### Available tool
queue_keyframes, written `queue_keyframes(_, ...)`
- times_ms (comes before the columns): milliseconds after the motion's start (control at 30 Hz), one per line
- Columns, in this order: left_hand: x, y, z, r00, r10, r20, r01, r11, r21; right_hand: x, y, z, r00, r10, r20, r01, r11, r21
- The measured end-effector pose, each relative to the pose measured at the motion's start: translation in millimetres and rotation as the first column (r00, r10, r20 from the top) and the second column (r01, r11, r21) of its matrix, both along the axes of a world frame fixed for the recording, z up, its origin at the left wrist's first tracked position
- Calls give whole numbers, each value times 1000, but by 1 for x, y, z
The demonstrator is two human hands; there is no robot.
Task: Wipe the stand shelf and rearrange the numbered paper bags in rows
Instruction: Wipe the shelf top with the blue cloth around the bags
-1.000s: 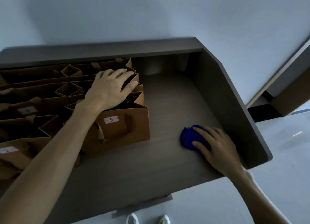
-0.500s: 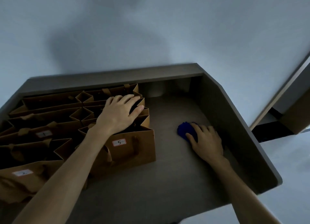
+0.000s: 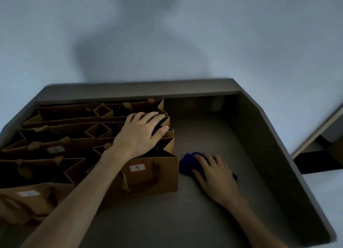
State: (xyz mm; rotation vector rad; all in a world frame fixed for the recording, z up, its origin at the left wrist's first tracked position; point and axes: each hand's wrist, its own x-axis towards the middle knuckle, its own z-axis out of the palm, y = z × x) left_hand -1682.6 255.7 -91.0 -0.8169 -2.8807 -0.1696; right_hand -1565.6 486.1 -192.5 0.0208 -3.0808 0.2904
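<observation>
Since the frame half a second back, your right hand (image 3: 215,175) has drawn the blue cloth (image 3: 187,164) leftward and toward you across the stand shelf (image 3: 200,220), so that the cloth now lies just beside the right side of the paper bag marked 5 (image 3: 148,175); a second ago it was out near the shelf's right wall (image 3: 274,154). Your right fingers lie spread and fairly flat over the cloth, pressing it to the shelf rather than clenching it.

Your left hand (image 3: 139,134) has stayed where it was, palm down with straight fingers resting across the open tops of the bags in the right-hand column, thumb against the edge of the second bag back. It grasps nothing.

The brown paper bags stand packed on the left half of the shelf in two columns. You can read bag 5 at the front right and a bag labelled 1 (image 3: 55,149) in the left column; the front-left bag's label (image 3: 28,193) is too blurred to read for certain. The shelf's right half is bare dark wood, enclosed by a back ledge (image 3: 141,89) against a pale wall (image 3: 222,34).
</observation>
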Motion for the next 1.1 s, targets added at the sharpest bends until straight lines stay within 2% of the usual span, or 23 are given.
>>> queue_keyframes(167, -1, 0, 1, 1000, -8, -8, 8, 1000, 11, -102, 6, 3, 997, -80, 20, 79, 997, 9)
queue_keyframes(267, -3, -1, 1, 1000, -3, -7, 3, 1000, 10, -121, 2, 1, 994, -104, 18, 104, 994, 16)
queue_keyframes(400, -4, -2, 1, 1000, 0, -13, 0, 1000, 2, -84, 1, -1, 998, -47, -47, 48, 999, 20)
queue_keyframes(500, -2, -1, -1, 1000, 1, -22, -1, 1000, -3, -38, 3, -3, 999, 19, 30, -19, 1000, -24)
queue_keyframes(667, -6, 0, 0, 1000, -1, -11, 1, 1000, 1, -8, -3, -6, 998, 28, 60, -33, 996, 83)
queue_keyframes(767, -9, 0, 0, 1000, -14, 3, 14, 1000, 4, -42, -7, -3, 985, 41, 166, -47, 998, 32)
queue_keyframes(867, -11, 0, -1, 1000, -13, 11, 13, 1000, 0, -98, -15, -2, 996, 41, 80, -44, 999, 32)
queue_keyframes(1100, -8, -2, 0, 1000, -16, 16, 16, 1000, 6, -206, -18, 1, 997, 36, 62, -40, 997, 60)
